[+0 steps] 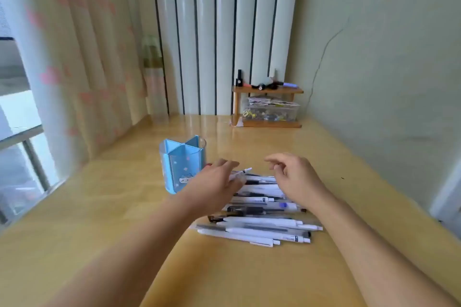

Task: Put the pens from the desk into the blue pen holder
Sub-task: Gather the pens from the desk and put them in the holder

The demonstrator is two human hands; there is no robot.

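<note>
A: Wooden desk [99,219] is carrying everything; curtain [82,57] is hanging at 10 o'clock. Location of pens?

B: Pile of pens [264,217] is lying at centre. Blue pen holder [180,164] is standing at the pile's 10 o'clock, near it.

A: Hands?

B: Left hand [214,184] is pinching one white pen [240,173] over the pile's far end. Right hand [296,177] is hovering, fingers loosely curled and apart, holding nothing.

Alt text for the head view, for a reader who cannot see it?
Two bare hands reach over a pile of pens on a wooden desk; the left hand holds a white pen, the right hand hovers open. An empty-looking blue pen holder stands just left of the pile.
</note>
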